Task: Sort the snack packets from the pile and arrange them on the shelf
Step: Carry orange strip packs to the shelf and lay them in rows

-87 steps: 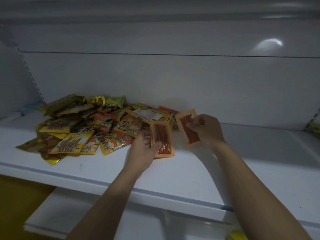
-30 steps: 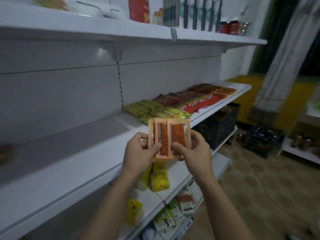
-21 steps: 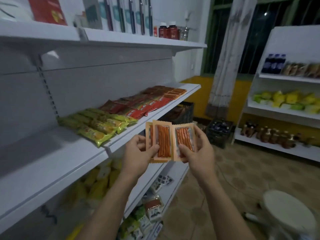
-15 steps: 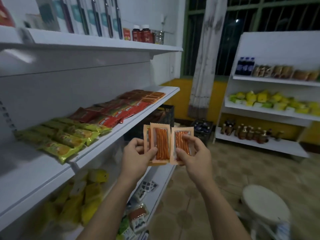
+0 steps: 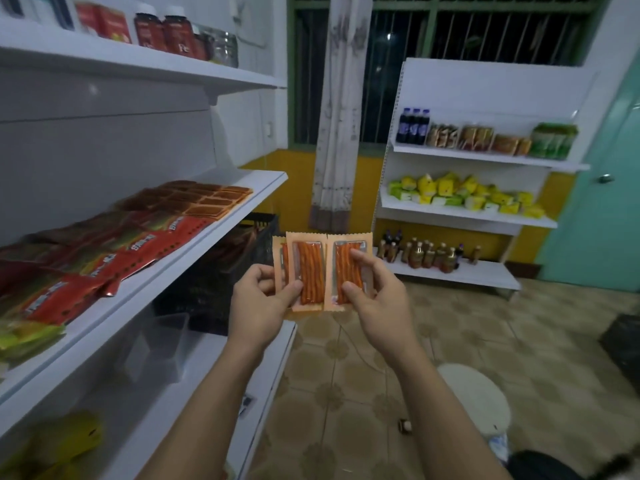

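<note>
Head view, dim light. The shelf ran along the left and carried sorted rows. Yellow-green packets lay nearest, then red packets, then flat brown-orange packets at the far end. One corner of the red row overhung the front edge.

Left hand: closed on a fanned pair of orange packets, thumb low on the front and fingers behind. The rear packet showed only as a strip at the left.

Right hand: pinched a single packet of the same kind, thumb low on its face and fingertips higher on its right side. Its left edge met the pair. All three were in the air, out past the shelf front and above the tiled floor, not yet on the shelf.

Risks, as judged:
1. The rear packet was gripped at its lower end only and the film looked slick. If the hands parted, it could slide out and drop to the floor.
2. The brown-orange row looked like the match, but the light was too poor to confirm it. Laying these on the wrong row would spoil the sorting.
3. A forearm reaching across the red row could catch the overhanging corner and drag packets off the edge.
4. A white stool stood low on the right, and a sideways step while watching the shelf could strike it.
</note>
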A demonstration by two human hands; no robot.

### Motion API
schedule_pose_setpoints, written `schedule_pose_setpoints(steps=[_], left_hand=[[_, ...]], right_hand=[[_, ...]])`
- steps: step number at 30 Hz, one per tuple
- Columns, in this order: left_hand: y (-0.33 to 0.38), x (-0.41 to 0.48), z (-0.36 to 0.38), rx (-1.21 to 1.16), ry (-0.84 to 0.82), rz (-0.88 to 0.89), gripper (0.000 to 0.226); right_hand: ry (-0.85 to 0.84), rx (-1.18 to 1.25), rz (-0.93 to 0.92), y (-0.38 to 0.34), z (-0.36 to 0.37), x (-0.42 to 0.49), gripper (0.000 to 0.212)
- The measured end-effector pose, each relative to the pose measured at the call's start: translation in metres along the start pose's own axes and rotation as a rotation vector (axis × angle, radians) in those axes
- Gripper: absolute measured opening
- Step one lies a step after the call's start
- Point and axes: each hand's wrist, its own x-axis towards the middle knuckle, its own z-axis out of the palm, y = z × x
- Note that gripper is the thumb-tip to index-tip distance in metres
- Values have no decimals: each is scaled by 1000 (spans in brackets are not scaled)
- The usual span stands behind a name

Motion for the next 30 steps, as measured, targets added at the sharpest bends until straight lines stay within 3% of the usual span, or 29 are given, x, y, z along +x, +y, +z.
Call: schedule_pose_setpoints(steps=[7,17,25,30], left_hand=[[-18,111,30,-59,-9,-26,20],[-38,206,47,-5,27,-59,20],[-54,280,61,15,192,-99,21],[-60,330,77,-16,334,-116,21]], right_hand=[[-56,-142,21,39,16,111,51],[-76,-3,75,82,44,211,50],[-215,81,98,126,71,307,33],[-397,128,111,148,93,380,29]])
